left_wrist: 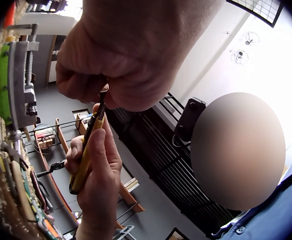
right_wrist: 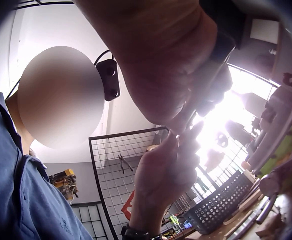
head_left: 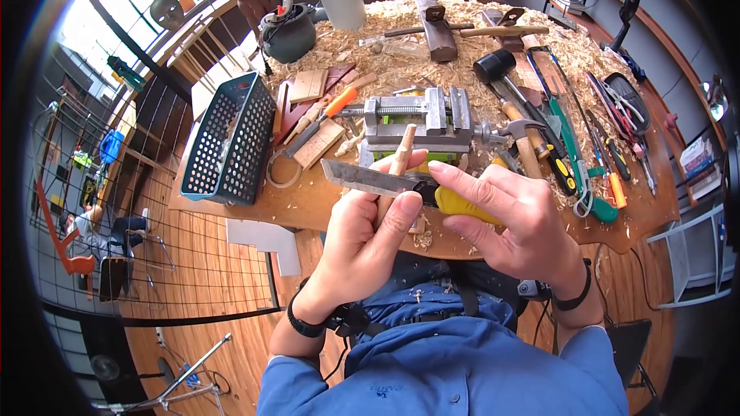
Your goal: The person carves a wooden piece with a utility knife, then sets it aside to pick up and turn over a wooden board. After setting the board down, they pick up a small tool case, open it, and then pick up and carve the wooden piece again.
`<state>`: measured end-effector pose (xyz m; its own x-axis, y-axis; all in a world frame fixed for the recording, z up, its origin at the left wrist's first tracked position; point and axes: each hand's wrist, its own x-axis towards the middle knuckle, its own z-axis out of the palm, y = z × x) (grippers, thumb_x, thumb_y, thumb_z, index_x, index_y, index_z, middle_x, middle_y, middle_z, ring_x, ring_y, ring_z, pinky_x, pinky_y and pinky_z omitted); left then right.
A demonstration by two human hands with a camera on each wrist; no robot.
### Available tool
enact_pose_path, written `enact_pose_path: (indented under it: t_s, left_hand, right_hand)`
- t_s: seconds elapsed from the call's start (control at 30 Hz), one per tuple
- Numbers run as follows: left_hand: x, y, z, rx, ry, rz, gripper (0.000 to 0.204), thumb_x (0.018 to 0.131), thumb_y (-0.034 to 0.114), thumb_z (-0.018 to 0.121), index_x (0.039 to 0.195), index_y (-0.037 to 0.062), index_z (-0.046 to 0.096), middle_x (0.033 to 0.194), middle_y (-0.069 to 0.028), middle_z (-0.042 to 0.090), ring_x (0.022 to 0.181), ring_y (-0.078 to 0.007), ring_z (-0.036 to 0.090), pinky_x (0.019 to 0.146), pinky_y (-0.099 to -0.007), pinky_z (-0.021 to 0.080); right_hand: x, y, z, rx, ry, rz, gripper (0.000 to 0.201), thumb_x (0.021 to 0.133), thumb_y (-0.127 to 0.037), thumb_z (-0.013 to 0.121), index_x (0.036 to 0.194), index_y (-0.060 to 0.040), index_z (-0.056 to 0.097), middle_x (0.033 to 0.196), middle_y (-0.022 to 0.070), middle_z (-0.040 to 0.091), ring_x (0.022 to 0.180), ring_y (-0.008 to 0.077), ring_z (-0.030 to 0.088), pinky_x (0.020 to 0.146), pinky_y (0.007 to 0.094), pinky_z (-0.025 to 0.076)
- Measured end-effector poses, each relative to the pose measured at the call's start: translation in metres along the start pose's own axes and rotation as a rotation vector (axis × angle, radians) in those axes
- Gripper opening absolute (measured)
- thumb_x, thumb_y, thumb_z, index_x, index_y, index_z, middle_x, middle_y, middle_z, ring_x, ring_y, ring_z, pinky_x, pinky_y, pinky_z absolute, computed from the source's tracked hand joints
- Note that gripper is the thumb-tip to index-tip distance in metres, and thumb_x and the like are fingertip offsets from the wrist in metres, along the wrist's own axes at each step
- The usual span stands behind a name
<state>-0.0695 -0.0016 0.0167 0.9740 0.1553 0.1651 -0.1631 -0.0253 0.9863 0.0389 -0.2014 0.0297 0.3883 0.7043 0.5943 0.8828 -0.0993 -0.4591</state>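
In the head view, my left hand (head_left: 356, 245) holds a slim wooden stick (head_left: 401, 156) upright, its top end whittled to a taper. My right hand (head_left: 518, 219) grips the yellow handle of a snap-off utility knife (head_left: 460, 205). The long steel blade points left and crosses the stick just above my left thumb. From the left wrist, the yellow knife (left_wrist: 90, 155) shows in my right hand (left_wrist: 100, 182), close below my left hand (left_wrist: 121, 65). The right wrist view is dim, with my left hand (right_wrist: 161, 175) near the right.
Behind the hands stands a metal vise (head_left: 420, 119) on the wooden bench. A perforated basket (head_left: 231, 139) is at the left. Hammers, pliers and a green-handled saw (head_left: 570, 139) lie to the right. Wood shavings (head_left: 378, 19) cover the far side, around a wooden plane (head_left: 436, 27).
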Motion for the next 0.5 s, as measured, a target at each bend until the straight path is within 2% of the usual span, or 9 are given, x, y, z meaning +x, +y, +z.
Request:
enact_pose_path:
  t_s: [0.07,0.1,0.17,0.2,0.27,0.33,0.4,0.5]
  left_hand:
    - [0.001,-0.002,0.0,-0.034,0.001,0.038,0.042,0.107,0.014,0.058,0.145,-0.0029,0.052,0.14,-0.0078,0.059,0.101,-0.0059,0.053,0.089,-0.0244,0.046]
    - [0.001,-0.001,0.0,-0.035,0.002,0.036,0.042,0.107,0.014,0.058,0.145,-0.0029,0.052,0.14,-0.0078,0.059,0.101,-0.0059,0.053,0.089,-0.0244,0.046]
    - [0.002,0.0,0.0,0.024,-0.016,0.061,0.044,0.109,0.014,0.052,0.149,-0.0054,0.046,0.107,0.0017,0.063,0.078,0.0036,0.043,0.066,-0.0148,0.032]
    - [0.002,-0.001,0.0,0.024,-0.015,0.06,0.044,0.109,0.014,0.052,0.149,-0.0054,0.046,0.107,0.0017,0.063,0.078,0.0036,0.043,0.066,-0.0148,0.032]
    - [0.002,-0.004,0.0,-0.015,0.009,0.025,0.042,0.106,0.013,0.06,0.144,-0.0039,0.053,0.132,-0.0071,0.064,0.097,-0.0057,0.054,0.086,-0.0247,0.047]
    - [0.0,0.001,0.002,0.038,0.034,-0.005,0.043,0.105,0.012,0.061,0.144,-0.0041,0.053,0.127,-0.0067,0.066,0.096,-0.0059,0.055,0.085,-0.0246,0.048]
    - [-0.001,0.0,0.002,0.091,0.06,-0.034,0.043,0.104,0.012,0.063,0.143,-0.0043,0.053,0.122,-0.0064,0.067,0.095,-0.0062,0.056,0.084,-0.0246,0.049]
    - [0.0,-0.005,0.002,0.207,0.1,0.045,0.044,0.103,0.01,0.064,0.143,-0.0047,0.053,0.116,-0.0066,0.069,0.096,-0.007,0.059,0.083,-0.0249,0.05]
  right_hand:
    - [0.001,0.0,-0.001,0.004,-0.034,0.013,0.053,0.086,-0.015,0.08,0.137,-0.0067,0.067,0.08,0.0113,0.066,0.064,0.025,0.062,0.057,0.0367,0.05]
    - [0.001,0.0,-0.001,-0.003,-0.039,0.013,0.054,0.086,-0.015,0.08,0.137,-0.0068,0.067,0.08,0.0111,0.066,0.064,0.0248,0.062,0.057,0.0367,0.05]
    - [0.002,0.001,-0.001,-0.011,-0.043,0.011,0.054,0.086,-0.015,0.08,0.137,-0.0069,0.067,0.08,0.0109,0.066,0.063,0.0246,0.062,0.057,0.0367,0.05]
    - [0.002,0.001,0.0,-0.007,-0.044,0.012,0.054,0.086,-0.015,0.08,0.137,-0.007,0.067,0.079,0.0108,0.066,0.063,0.0245,0.061,0.057,0.0368,0.05]
    - [0.002,0.001,0.002,-0.003,-0.046,0.013,0.055,0.085,-0.015,0.081,0.137,-0.0071,0.067,0.079,0.0108,0.066,0.063,0.0244,0.061,0.057,0.0368,0.05]
    - [0.0,0.005,0.007,-0.031,0.018,-0.024,0.055,0.088,-0.023,0.079,0.139,-0.0108,0.066,0.07,0.0067,0.055,0.057,0.0226,0.054,0.053,0.037,0.047]
    - [0.0,0.004,0.009,-0.041,0.025,-0.021,0.055,0.088,-0.024,0.079,0.14,-0.011,0.066,0.07,0.0063,0.054,0.057,0.0221,0.054,0.053,0.0368,0.047]
    - [0.0,0.001,0.009,-0.066,0.038,-0.009,0.056,0.088,-0.023,0.079,0.14,-0.0113,0.065,0.07,0.0057,0.054,0.057,0.0212,0.054,0.052,0.0365,0.047]
